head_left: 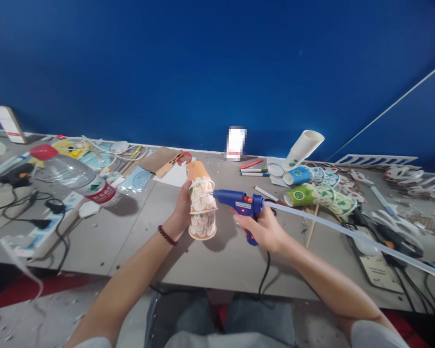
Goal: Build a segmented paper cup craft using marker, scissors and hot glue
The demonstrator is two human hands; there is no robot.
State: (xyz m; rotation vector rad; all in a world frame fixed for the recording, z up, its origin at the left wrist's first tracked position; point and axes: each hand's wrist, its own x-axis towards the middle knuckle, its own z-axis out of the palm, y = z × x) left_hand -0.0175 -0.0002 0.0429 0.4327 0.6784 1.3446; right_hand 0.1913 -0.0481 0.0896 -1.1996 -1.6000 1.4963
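Observation:
My left hand (183,208), a dark red bead bracelet at its wrist, holds a column of orange patterned paper cups (203,205) upright above the table. Around the grip of a blue glue gun (235,198) my right hand (263,227) is closed. The gun's nozzle points left and is at the cups' right side, near the joint between upper and middle cup; whether it touches is unclear. A long clear glue stick (333,223) runs out of the gun's back to the right. A small red light shows on the gun.
Left, a water bottle (72,174) leans near a power strip (54,224). Blue cups (299,175), green cups (299,195) and a tilted white cup stack (302,147) lie right of markers (253,172). Further right are a phone (379,273) and cables. A black cord (266,273) hangs below the gun.

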